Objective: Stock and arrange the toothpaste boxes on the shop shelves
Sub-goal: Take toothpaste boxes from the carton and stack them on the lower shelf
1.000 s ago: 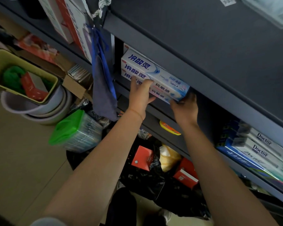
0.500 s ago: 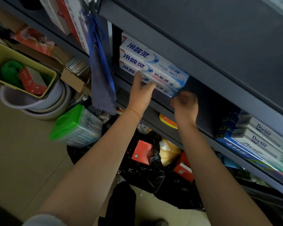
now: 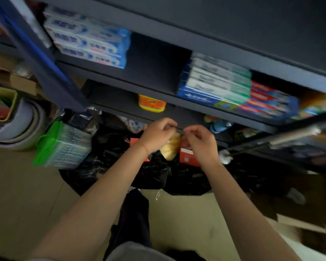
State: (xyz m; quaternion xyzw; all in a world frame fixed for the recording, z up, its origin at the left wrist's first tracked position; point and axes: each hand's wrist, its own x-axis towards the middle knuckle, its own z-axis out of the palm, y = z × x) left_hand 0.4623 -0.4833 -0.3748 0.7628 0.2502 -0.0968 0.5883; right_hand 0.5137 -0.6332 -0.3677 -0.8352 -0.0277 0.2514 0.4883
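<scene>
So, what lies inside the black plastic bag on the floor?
In the black plastic bag I see a red box and a yellowish packet. The hands and bag folds hide anything deeper.

Glossy card toothpaste boxes (image 3: 90, 42); matt dark shelf (image 3: 158, 59); crinkled black plastic bag (image 3: 154, 174).

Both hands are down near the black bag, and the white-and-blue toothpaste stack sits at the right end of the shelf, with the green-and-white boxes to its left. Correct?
Not quite. The head view shows the white-and-blue toothpaste stack at the left end, with the green-and-white boxes to its right. The left hand and right hand are down near the black bag.
</scene>
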